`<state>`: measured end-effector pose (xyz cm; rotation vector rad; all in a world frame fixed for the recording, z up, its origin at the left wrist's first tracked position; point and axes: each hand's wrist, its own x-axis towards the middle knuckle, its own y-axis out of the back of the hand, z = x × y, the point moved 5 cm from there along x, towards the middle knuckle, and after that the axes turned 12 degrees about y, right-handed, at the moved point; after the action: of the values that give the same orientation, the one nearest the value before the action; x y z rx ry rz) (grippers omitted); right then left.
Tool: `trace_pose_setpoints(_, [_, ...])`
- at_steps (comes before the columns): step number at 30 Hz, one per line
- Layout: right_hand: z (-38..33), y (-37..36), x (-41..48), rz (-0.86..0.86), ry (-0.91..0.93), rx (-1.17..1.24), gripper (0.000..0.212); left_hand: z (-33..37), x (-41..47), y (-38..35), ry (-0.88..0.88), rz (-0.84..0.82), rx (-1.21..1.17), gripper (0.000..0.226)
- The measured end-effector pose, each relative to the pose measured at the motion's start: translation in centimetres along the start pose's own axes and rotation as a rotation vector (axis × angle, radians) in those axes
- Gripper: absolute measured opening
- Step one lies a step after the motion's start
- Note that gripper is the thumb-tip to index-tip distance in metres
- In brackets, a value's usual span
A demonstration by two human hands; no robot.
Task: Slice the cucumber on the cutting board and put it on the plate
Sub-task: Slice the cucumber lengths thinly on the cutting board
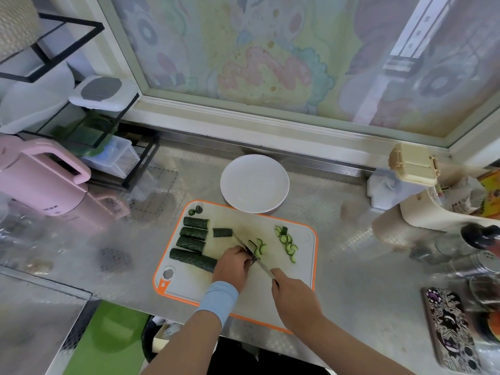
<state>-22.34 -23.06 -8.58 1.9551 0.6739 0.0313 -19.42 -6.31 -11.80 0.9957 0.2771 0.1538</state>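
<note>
Head view. Cucumber (193, 259): one long dark length, lying across the near left of the board (189, 285), its right end hidden under the left hand (234, 266). Left hand: fingers curled down over that end, knuckles against the blade; pale blue wristband (219, 299) behind it. Knife (263, 267): blade slanted from near right to far left, edge down beside the left fingertips. Right hand (293, 296): wrapped around the handle, which was hidden inside the grip. Slices (286, 243): thin half-moons in a loose line on the right of the board, a few more just beside the blade. Lengths (194, 233): three, side by side beyond the cucumber. Stub (222, 232): short piece just right of them. Ends (195, 210): two, in the far left corner. Plate (254, 182): white, round, beyond the board, its near rim overlapping the board's far edge. Counter (351, 266): metal, carrying all of these. Kettle (46, 185): pink, far left. Phone (449, 326): patterned case, near right.
</note>
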Motion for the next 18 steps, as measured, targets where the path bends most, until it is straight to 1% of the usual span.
trace_pose_setpoints(7, [0.6,-0.2,-0.4,-0.031,-0.011,-0.003,0.026,0.2,0.0,0.1,0.017,-0.002,-0.013,0.018])
trace_pose_setpoints(10, [0.2,-0.5,0.4,-0.056,-0.037,0.019,0.022,0.2,0.0,0.2,0.019,-0.007,-0.021,0.019])
trace_pose_setpoints(14, [0.1,-0.9,2.0,-0.082,-0.024,0.061,0.012,0.1,0.0,0.1,0.015,-0.021,-0.026,0.018])
trace_pose_setpoints(18, [-0.2,-0.9,2.5,-0.082,-0.011,0.064,0.014,-0.1,-0.1,0.2,0.021,-0.029,-0.026,0.018])
